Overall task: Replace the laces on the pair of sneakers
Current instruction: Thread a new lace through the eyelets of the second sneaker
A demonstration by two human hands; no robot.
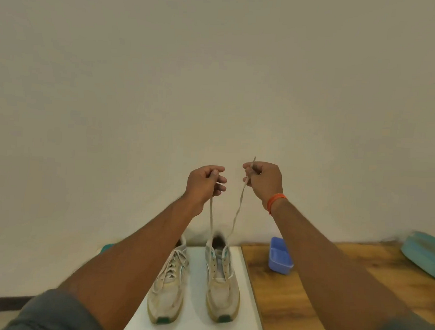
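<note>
Two worn white sneakers stand side by side on a white table (195, 320), toes toward me. The left sneaker (167, 283) is fully laced. The right sneaker (221, 281) has only its lowest eyelets threaded with a pale lace (238, 208). Both lace ends rise high above the shoe. My left hand (205, 183) pinches one end and my right hand (263, 181) pinches the other, whose tip sticks up past the fingers. The two hands are raised in front of the wall, a short gap between them.
A wooden board (274, 306) lies to the right of the white table, with a small blue plastic tub (279, 256) on it. A teal case (426, 256) sits at the far right. A plain wall fills the background. A teal object (106, 247) peeks out behind my left forearm.
</note>
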